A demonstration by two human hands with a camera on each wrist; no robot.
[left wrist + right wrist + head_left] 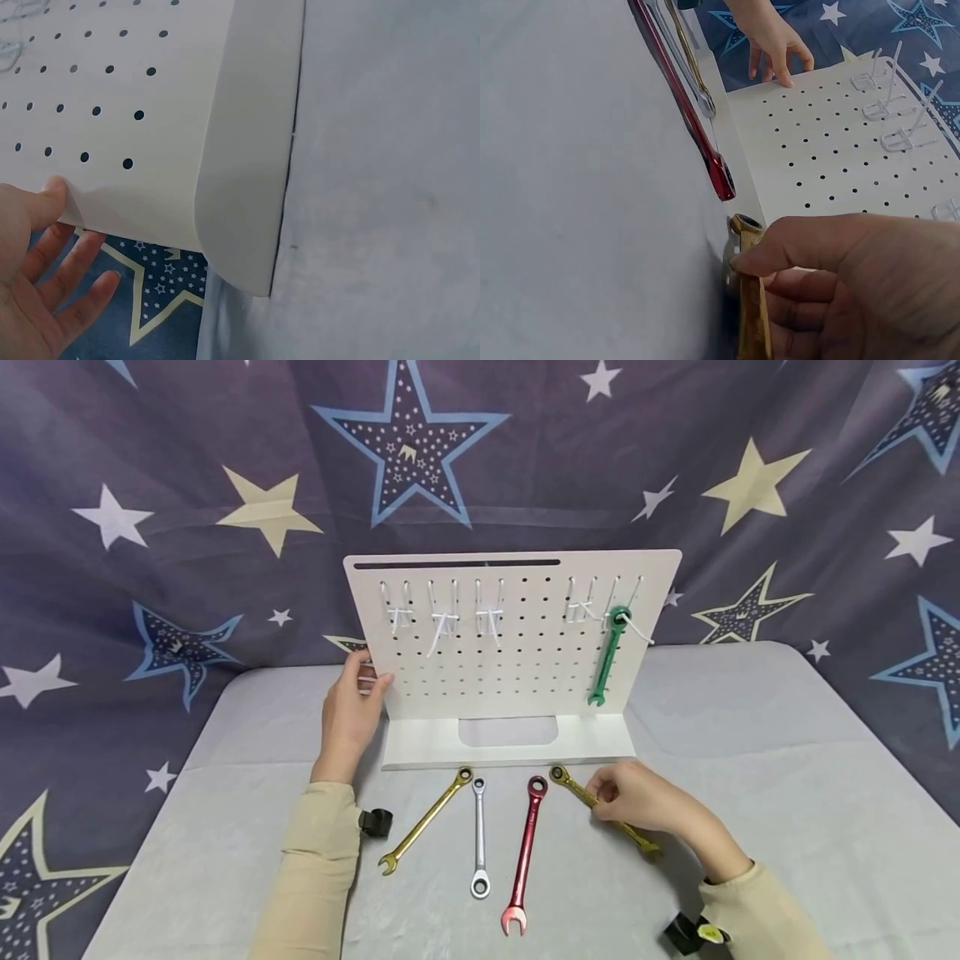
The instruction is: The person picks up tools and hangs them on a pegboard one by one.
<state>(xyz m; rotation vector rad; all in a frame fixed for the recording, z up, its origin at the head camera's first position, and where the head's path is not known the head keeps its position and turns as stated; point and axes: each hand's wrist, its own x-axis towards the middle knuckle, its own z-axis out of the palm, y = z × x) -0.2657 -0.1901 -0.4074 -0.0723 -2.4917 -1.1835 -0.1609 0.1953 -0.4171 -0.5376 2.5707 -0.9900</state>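
My left hand (351, 714) grips the left edge of a white pegboard (480, 702), its thumb (54, 196) on the front face and the other fingers passing behind the edge. Over the table on the right, my right hand (637, 795) pinches a gold combination wrench (573, 787) by its shaft. That wrench's ring end (748, 223) points toward the pegboard in the right wrist view. A green wrench (609, 652) hangs by its ring end from a hook at the board's right side. Before the board lie a red wrench (527, 852), a silver double-ring wrench (480, 839) and another gold wrench (427, 822).
Several white wire hooks (444, 623) stick out from the upper part of the pegboard. Its base (420, 745) stands on a grey cloth-covered table (202, 860). A dark curtain with stars (525, 468) hangs close behind.
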